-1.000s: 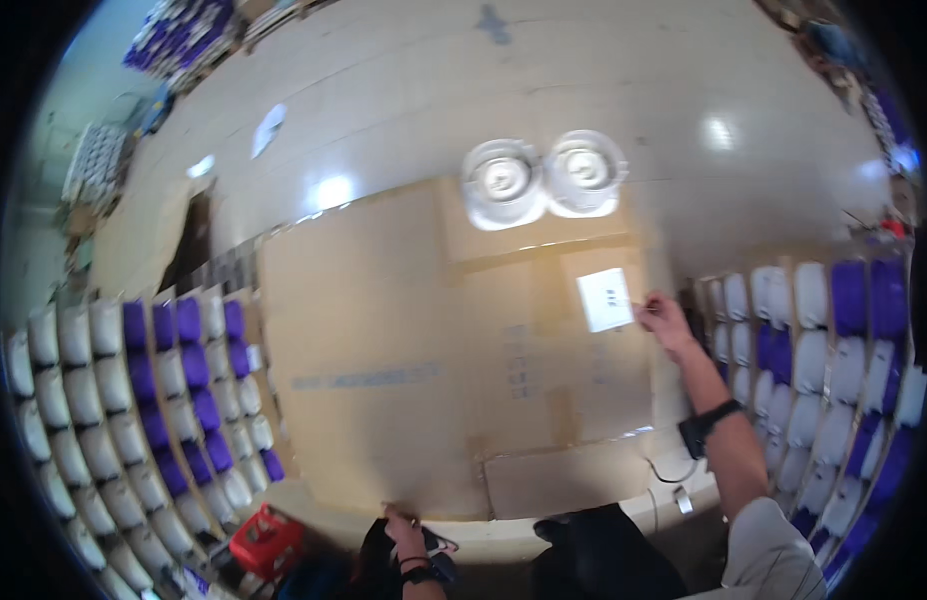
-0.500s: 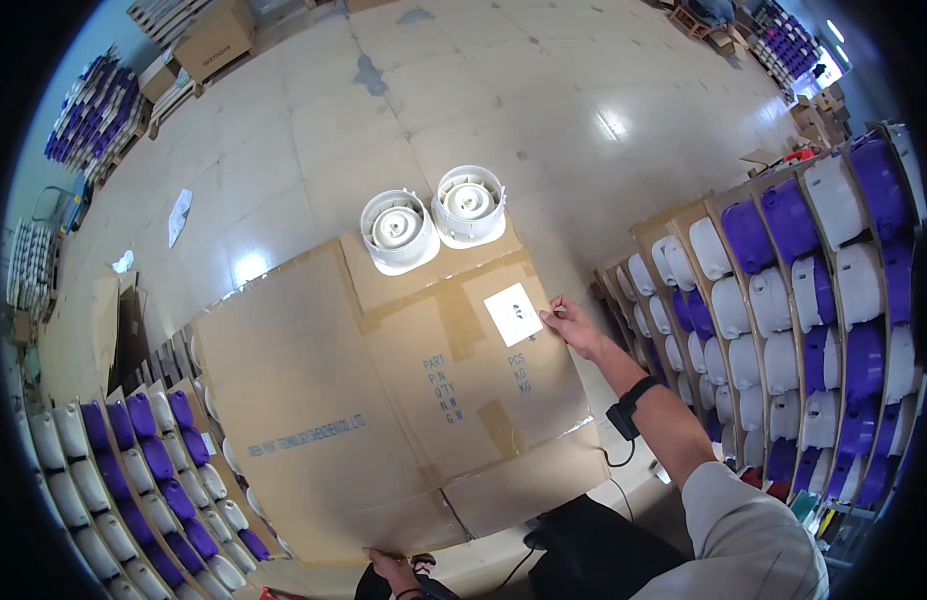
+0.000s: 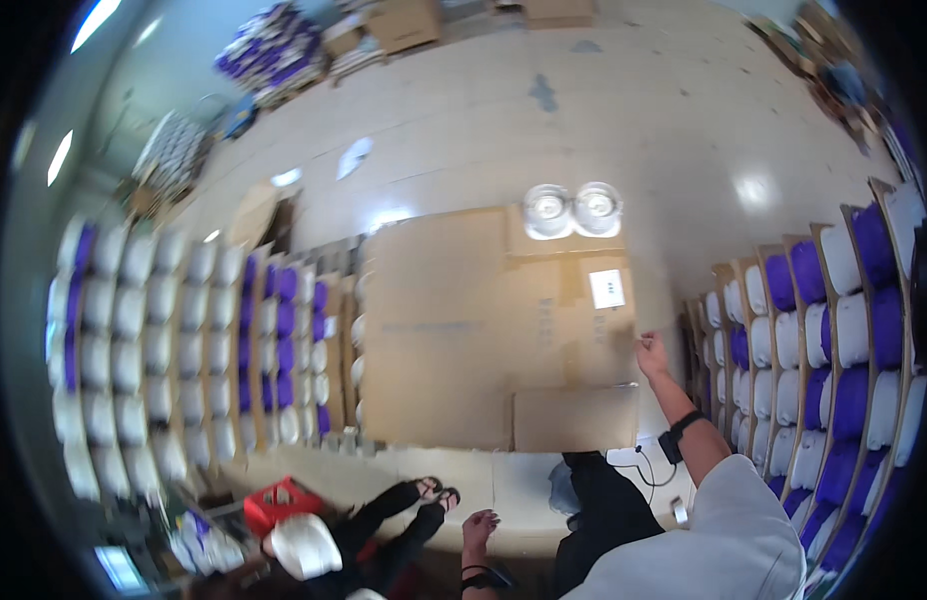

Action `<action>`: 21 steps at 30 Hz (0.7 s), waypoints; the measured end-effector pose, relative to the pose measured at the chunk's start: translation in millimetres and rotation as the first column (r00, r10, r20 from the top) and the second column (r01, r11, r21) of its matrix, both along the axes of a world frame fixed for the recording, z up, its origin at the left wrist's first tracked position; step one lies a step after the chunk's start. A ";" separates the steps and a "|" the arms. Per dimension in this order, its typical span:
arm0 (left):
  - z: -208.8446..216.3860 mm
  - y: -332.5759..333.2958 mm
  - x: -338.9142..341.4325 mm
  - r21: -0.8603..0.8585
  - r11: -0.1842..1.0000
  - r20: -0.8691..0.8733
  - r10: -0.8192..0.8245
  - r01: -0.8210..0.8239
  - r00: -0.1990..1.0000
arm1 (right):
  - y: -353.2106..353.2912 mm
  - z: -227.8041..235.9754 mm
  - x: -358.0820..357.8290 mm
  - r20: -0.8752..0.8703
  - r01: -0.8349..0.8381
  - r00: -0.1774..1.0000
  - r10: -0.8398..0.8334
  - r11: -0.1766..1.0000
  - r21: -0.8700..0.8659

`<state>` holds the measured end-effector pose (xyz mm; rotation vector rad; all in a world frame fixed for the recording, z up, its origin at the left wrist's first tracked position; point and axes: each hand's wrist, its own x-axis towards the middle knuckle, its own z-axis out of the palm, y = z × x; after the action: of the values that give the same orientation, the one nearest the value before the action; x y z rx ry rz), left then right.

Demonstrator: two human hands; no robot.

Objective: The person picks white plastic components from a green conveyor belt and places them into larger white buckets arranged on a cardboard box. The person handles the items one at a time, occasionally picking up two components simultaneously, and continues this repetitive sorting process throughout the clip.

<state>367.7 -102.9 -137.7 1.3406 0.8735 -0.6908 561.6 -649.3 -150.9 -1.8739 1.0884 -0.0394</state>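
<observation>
A large cardboard sheet (image 3: 434,370) lies flat before me, with a white square paper (image 3: 607,289) on its right part. My right hand (image 3: 652,355) hovers by the sheet's right edge, apart from the paper, its fingers loosely bent with nothing visible in them. Below the near edge, my left hand (image 3: 479,527) hangs off the cardboard, fingers slightly curled and no object seen in it. Two white round plastic housings (image 3: 549,210) stand side by side at the far right of the cardboard. Motion smears the picture somewhat.
Stacked white and purple plastic parts with cardboard dividers rise at the left (image 3: 189,345) and right (image 3: 839,340). At lower left, another person's dark-trousered legs (image 3: 384,515) extend beside a red container (image 3: 281,503). A black cable (image 3: 649,468) hangs near my right forearm.
My view has swung left. My right hand has come away from the white paper, which stays on the cardboard. My left hand has left the cardboard's near edge.
</observation>
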 end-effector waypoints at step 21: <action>305.1 -23.2 -552.7 0.060 -0.357 0.787 0.591 -0.932 -0.176 | 464.5 186.5 -382.3 0.420 -0.432 -0.753 0.506 -0.862 0.264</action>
<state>-185.0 -126.1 167.4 0.8415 1.5006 1.4819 179.4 -184.8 35.6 -1.3160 -1.5030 1.6011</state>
